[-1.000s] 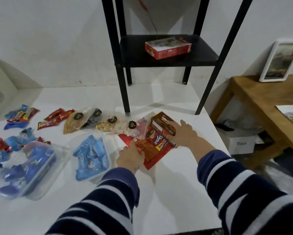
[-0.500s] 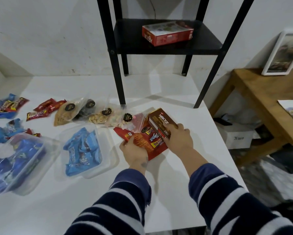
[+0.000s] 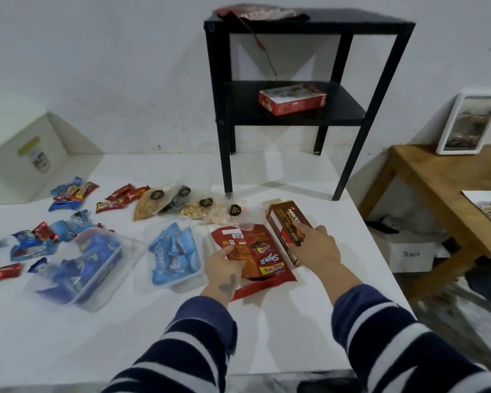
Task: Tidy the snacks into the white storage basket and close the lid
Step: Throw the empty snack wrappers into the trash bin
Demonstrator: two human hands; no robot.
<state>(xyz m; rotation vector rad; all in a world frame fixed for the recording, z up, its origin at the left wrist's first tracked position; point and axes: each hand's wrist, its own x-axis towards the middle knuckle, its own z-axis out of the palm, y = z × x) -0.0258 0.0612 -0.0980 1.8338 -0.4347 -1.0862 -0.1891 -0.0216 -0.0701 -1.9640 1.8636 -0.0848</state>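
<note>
Left hand (image 3: 224,269) pinching one red pouch (image 3: 253,255), right hand (image 3: 315,248) gripping one brown box (image 3: 288,226) — two clear tubs (image 3: 142,268)

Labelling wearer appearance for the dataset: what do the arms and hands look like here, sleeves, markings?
Both arms wear long knit sleeves, dark navy with broad white horizontal stripes, cuffs ending at the wrists. The left hand is bare, with a small dark heart-shaped tattoo on its back. The right hand is bare too, with no marking visible. No gloves, rings or watch show.

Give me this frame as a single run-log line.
left hand: grips red foil snack pouch | right hand: grips brown cardboard biscuit box | white storage basket: far left, nothing in hand near it
</note>
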